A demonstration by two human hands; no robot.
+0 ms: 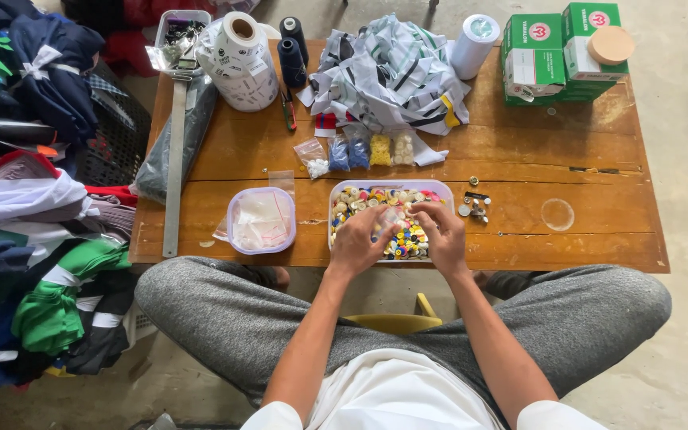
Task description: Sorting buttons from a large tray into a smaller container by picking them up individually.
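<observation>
Buttons (pixel 404 236) of mixed colours, heaped in the clear plastic tray (pixel 439 186) directly beneath both hands, are best picked singly with fingertips while a small clear packet (pixel 389 216) is pinched between the left hand (pixel 357 240) and right hand (pixel 438 231), kept low over the heap.

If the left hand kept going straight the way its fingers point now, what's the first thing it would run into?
The left hand points up and slightly right across the tray of mixed buttons. It would probably meet the buttons and the tray's far wall first, then the small bags of buttons; depth is unclear.
</observation>
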